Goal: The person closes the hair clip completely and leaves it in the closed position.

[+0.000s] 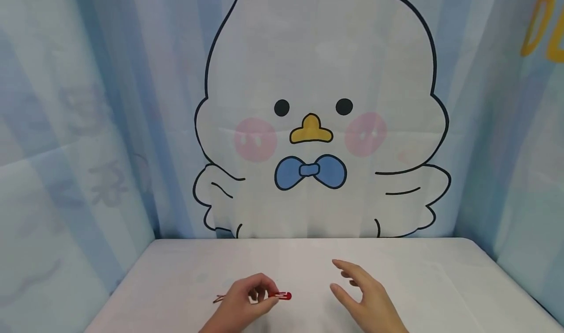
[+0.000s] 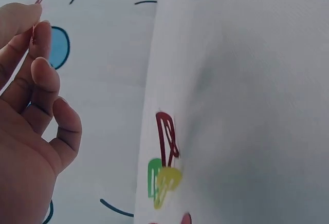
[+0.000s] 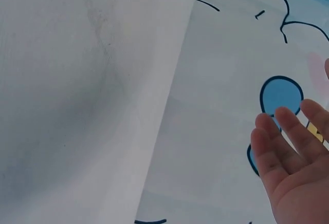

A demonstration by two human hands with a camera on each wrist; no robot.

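My left hand [image 1: 245,299] pinches a red snap hair clip [image 1: 285,296] between thumb and fingertips, its rounded end pointing right. In the left wrist view the pinched clip shows edge-on at the top left, partly covered by the thumb. A dark red hair clip [image 2: 164,115] lies on the table, its end close to a yellow clip [image 2: 170,175] that overlaps a green clip [image 2: 153,164]. To the right, my right hand [image 1: 366,294] hovers with fingers apart and nothing in it, its palm turned toward the left hand.
The white table [image 1: 423,274] ends at a straight back edge. Behind it hangs a pale blue curtain [image 1: 176,127] printed with a white cartoon bird, and more curtain closes both sides. A small reddish tip [image 2: 186,218] shows at the bottom of the left wrist view.
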